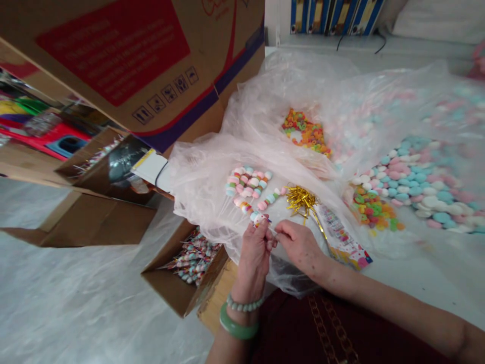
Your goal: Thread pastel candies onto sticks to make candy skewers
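- Left hand (257, 245) pinches a candy skewer (260, 219) by the worktop's (447, 268) near-left corner; go easy, sweets probably squash.
- Right hand (301, 245) pinches just beside it, can't tell on what; small moves imo.
- Other skewers (248, 182) lie beyond, toward the left edge.

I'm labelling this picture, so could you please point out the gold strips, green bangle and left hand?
Gold strips (301, 198): head view, bundle's middle.
Green bangle (238, 330): head view, outside of band.
Left hand (256, 250): head view, its middle.
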`<state>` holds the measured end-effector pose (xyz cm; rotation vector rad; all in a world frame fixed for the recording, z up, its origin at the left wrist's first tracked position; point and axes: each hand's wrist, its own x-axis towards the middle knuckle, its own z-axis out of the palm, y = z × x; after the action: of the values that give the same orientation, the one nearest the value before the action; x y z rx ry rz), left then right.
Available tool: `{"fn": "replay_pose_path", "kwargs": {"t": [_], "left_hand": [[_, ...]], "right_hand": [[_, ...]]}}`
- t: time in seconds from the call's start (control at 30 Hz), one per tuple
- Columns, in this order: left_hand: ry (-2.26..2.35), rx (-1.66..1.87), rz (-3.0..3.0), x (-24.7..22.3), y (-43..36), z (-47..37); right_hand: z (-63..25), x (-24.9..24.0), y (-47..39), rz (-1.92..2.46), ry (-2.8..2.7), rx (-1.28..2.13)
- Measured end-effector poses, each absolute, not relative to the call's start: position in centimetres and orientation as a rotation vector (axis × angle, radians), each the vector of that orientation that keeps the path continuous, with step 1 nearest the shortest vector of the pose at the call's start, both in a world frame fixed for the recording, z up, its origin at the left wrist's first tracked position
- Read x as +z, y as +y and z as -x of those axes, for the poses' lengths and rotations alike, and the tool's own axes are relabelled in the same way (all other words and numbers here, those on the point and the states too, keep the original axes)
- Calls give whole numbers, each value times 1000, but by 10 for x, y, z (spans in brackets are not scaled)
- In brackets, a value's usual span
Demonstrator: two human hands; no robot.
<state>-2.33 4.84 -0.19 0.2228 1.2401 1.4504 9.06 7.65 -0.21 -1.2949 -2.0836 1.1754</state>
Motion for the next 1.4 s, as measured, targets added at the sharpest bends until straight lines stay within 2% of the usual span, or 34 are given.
{"fn": "replay_pose_path", "kwargs": {"t": [0.1, 0.2, 0.4, 0.57, 0.67, 0.8, 0.87, 1.0, 1.1, 1.2, 1.23, 1.33, 1.4], "left_hand": [[1132, 1389, -170, -1, 43, 20], [1071, 1379, -156, 0, 38, 17], [974, 1335, -107, 8, 30, 27], [1158, 1476, 56, 0, 28, 28], [1206, 1597, 109, -5, 29, 21], [1072, 1556, 240, -1, 34, 11], [1000, 1526, 277, 2, 35, 7], [911, 1373, 208, 8, 31, 8], [907, 1217, -71, 11, 25, 15], [1085, 1147, -369, 13, 20, 23], [1157, 1155, -448, 13, 20, 25], [1321, 1190, -582, 16, 20, 27], [1347, 1144, -627, 19, 19, 24]], "right_hand": [[-88, -9, 73, 1320, -2051, 1089], [-91, -11, 74, 1139, -2114, 1032], [-101, -7, 78, 903, -2352, 696], [-99, -11, 62, 683, -2478, 566], [-90, -5, 51, 787, -2484, 445], [-79, 7, 51, 880, -2521, 279], [-77, 7, 58, 959, -2452, 487], [-82, 1, 76, 1142, -1908, 1608], [-91, -2, 81, 1084, -1608, 2083], [-101, 0, 77, 1060, -1359, 2290], [-104, 2, 75, 1093, -1331, 2262], [-111, 10, 71, 1227, -1414, 1838], [-111, 15, 72, 1190, -1360, 1732]]}}
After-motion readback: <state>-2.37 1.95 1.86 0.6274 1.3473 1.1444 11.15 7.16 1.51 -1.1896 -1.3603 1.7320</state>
